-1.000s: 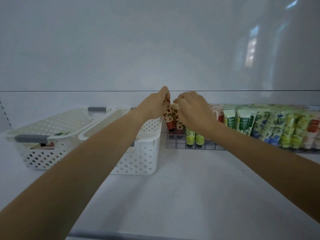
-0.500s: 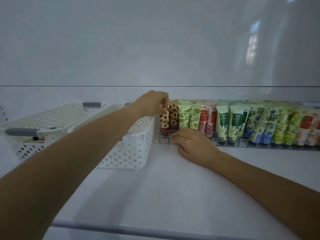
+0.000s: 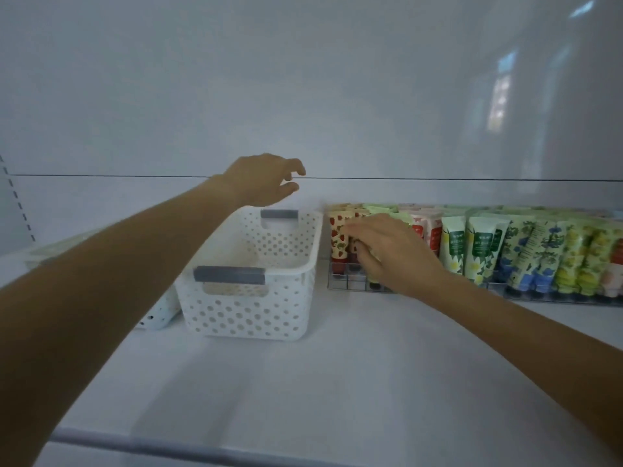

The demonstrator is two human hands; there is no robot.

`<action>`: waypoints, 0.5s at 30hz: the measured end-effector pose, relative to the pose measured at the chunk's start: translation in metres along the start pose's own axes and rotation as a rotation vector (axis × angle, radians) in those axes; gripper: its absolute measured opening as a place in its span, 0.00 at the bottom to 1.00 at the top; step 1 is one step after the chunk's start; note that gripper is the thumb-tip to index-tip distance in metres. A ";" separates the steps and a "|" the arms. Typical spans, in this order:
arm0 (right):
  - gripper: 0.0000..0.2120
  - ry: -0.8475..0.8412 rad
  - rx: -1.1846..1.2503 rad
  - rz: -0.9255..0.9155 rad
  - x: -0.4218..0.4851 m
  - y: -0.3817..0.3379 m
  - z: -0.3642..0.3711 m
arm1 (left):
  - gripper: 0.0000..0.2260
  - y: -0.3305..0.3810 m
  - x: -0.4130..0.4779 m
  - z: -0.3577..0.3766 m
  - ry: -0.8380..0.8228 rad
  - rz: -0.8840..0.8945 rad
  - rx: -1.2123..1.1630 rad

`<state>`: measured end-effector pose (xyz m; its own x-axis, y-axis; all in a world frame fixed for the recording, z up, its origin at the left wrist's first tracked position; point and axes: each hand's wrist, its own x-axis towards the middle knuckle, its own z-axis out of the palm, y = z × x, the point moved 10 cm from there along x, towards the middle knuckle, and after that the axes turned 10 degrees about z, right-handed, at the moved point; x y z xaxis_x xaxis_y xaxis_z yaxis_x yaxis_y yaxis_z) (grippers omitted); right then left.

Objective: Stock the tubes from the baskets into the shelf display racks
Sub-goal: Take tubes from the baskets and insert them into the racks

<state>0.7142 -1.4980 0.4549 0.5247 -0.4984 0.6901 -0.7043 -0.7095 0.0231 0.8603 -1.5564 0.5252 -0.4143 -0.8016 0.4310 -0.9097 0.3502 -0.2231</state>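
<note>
A white perforated basket with grey handles stands on the shelf, and nothing shows inside it. To its right a clear display rack holds a long row of upright tubes. The leftmost are strawberry-print tubes. My left hand hovers above the basket's far end, fingers apart and empty. My right hand rests against the front tubes at the rack's left end, fingers curled onto them. Whether it grips one is hidden.
A second white basket sits mostly behind my left forearm at the far left. The white shelf surface stretches toward me and ends at a grey front rail. The shelf's back panel rises behind everything.
My left hand let go of the strawberry tube in the rack and lifted away to the left over the basket. My right hand rose from the rack's front edge onto the tubes.
</note>
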 end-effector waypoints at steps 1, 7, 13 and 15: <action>0.14 0.007 0.002 0.010 0.010 -0.004 -0.002 | 0.17 -0.012 -0.006 -0.001 -0.006 -0.018 0.028; 0.18 -0.048 0.029 0.004 0.089 -0.058 0.019 | 0.20 -0.089 -0.057 0.001 -0.065 -0.148 0.100; 0.19 -0.252 0.014 -0.090 0.138 -0.139 0.071 | 0.21 -0.165 -0.115 0.019 -0.123 -0.238 0.024; 0.18 -0.336 0.014 -0.110 0.147 -0.159 0.089 | 0.20 -0.180 -0.125 0.031 -0.175 -0.220 -0.048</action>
<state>0.9453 -1.5025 0.4884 0.7267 -0.5529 0.4076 -0.6295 -0.7736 0.0730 1.0771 -1.5340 0.4847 -0.1989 -0.9310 0.3062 -0.9793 0.1774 -0.0970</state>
